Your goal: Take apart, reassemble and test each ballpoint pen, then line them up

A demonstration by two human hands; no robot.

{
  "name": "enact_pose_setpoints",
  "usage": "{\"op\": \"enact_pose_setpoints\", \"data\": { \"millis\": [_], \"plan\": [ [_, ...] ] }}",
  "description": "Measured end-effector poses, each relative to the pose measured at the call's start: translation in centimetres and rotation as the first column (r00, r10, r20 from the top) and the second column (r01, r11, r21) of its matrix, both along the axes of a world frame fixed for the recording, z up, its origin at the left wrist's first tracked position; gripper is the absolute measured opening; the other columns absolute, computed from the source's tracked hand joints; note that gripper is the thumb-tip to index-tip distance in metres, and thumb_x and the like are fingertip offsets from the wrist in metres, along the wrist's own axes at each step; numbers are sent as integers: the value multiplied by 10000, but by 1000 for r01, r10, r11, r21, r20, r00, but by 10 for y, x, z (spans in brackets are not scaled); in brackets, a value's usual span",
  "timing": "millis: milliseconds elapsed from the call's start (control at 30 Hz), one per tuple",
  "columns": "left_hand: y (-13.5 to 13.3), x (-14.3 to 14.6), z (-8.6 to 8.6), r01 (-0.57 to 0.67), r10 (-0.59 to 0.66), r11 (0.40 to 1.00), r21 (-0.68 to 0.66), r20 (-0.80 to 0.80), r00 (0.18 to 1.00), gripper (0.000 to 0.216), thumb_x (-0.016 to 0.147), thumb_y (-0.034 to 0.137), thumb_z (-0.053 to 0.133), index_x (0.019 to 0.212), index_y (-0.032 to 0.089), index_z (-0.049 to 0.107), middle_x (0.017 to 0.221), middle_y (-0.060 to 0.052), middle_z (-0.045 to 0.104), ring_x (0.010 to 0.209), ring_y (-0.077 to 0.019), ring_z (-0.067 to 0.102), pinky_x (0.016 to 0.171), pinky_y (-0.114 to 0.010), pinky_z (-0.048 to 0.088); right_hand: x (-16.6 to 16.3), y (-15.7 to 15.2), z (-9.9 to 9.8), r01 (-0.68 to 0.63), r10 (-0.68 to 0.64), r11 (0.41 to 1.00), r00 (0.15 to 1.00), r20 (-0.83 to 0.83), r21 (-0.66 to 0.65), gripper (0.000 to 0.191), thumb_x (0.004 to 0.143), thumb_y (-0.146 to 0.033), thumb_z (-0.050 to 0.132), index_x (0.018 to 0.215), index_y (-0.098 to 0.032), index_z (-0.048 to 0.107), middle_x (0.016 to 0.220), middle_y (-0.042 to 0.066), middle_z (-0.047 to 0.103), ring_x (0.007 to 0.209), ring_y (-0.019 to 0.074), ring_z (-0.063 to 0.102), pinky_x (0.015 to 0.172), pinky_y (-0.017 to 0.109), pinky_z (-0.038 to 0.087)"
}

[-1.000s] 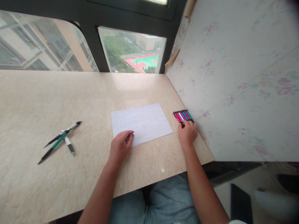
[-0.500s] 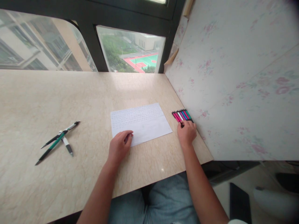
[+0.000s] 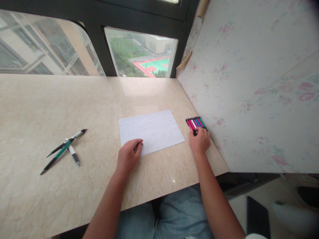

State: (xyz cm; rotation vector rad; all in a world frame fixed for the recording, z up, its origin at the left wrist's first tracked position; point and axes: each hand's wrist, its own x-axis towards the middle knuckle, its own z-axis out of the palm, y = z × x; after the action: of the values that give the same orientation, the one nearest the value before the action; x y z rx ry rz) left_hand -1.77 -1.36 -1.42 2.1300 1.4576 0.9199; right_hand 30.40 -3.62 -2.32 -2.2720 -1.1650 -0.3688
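My left hand (image 3: 129,153) rests on the lower left edge of a white sheet of paper (image 3: 159,136), its fingers curled in and its palm turned away from view. Lines of handwriting fill the upper part of the sheet. To the right of the paper, beside the wall, a row of pens (image 3: 195,122) in pink, white, purple, blue and green lies side by side. My right hand (image 3: 200,142) is closed at the near ends of this row, thumb and fingers around the lower part of a pink pen. The hand covers the near ends of the pens.
Several pens (image 3: 62,149), green, white and black, lie crossed on the left of the marbled tabletop (image 3: 87,103). A flowered wall (image 3: 249,99) borders the table on the right. Windows (image 3: 142,53) stand along the back, and the table's front edge is above my lap.
The pink pens at the left of the row have shifted slightly right, closer to the others, with my right hand on them. My left hand stays on the paper. The view has shifted slightly.
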Motion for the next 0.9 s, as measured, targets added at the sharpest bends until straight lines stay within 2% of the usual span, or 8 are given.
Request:
{"op": "enact_pose_setpoints", "data": {
  "millis": [100, 200, 333, 400, 567, 667, 800, 900],
  "plan": [
    [-1, 0, -1, 13, -13, 1000, -3, 5, 1000, 191, 915, 261, 525, 995, 200, 688, 921, -68, 748, 841, -216, 689, 774, -342, 534, -4, -2, 2, -89, 89, 995, 996, -8, 54, 185, 879, -315, 538, 943, -178, 645, 876, 94, 662, 871, 248, 542, 743, 339, 384],
    [-4, 2, -1, 8, -8, 1000, -2, 13, 1000, 184, 914, 238, 527, 995, 196, 687, 927, -76, 744, 855, -214, 683, 773, -346, 534, -21, 0, 4, -294, 299, 952, 952, -61, 82, 211, 919, -315, 482, 913, -176, 641, 837, 70, 669, 758, 196, 553, 724, 306, 394],
    [-10, 5, 0, 33, -33, 999, -5, 29, 999, 185, 893, 173, 540, 989, 200, 696, 927, -70, 743, 821, -193, 676, 760, -336, 536, -60, 17, 8, -635, 632, 772, 764, -127, 19, 292, 943, -358, 466, 770, -189, 630, 703, 28, 630, 621, 150, 514, 616, 276, 343],
    [-13, 7, 1, 29, -30, 999, 14, 72, 997, 221, 856, 115, 555, 999, 205, 698, 913, -58, 746, 817, -182, 676, 759, -322, 536, -84, 28, 8, -723, 718, 690, 687, -111, -13, 328, 948, -363, 465, 712, -192, 617, 655, 18, 612, 593, 141, 496, 586, 275, 309],
    [-31, 2, 7, -63, 60, 996, 58, 52, 997, 211, 843, 98, 558, 982, 198, 682, 919, -55, 746, 851, -187, 680, 788, -328, 538, -119, 37, 0, -772, 771, 635, 636, -22, -31, 296, 937, -305, 486, 696, -187, 612, 664, 24, 641, 581, 139, 509, 541, 280, 263],
    [-43, -23, 11, -213, 215, 975, 57, -44, 976, 199, 861, 122, 549, 993, 194, 679, 978, -70, 742, 895, -204, 680, 812, -344, 534, -118, 35, -4, -775, 779, 626, 626, -37, 88, 279, 937, -292, 491, 716, -182, 619, 659, 21, 641, 583, 138, 530, 560, 269, 316],
    [-44, -81, 21, -521, 531, 847, 106, -108, 841, 199, 872, 156, 532, 1011, 176, 674, 980, -79, 728, 806, -194, 673, 742, -320, 529, -112, 36, -3, -737, 766, 641, 630, -126, 213, 270, 929, -312, 514, 722, -179, 625, 630, 16, 624, 562, 140, 532, 591, 267, 371],
    [-38, -123, 30, -635, 666, 745, 203, -191, 721, 215, 874, 193, 532, 1029, 166, 678, 1010, -96, 705, 801, -206, 659, 738, -332, 521, -111, 38, -2, -733, 766, 643, 621, -167, 224, 278, 922, -323, 519, 708, -180, 625, 626, 17, 623, 561, 145, 536, 587, 273, 373]
  ]
}}
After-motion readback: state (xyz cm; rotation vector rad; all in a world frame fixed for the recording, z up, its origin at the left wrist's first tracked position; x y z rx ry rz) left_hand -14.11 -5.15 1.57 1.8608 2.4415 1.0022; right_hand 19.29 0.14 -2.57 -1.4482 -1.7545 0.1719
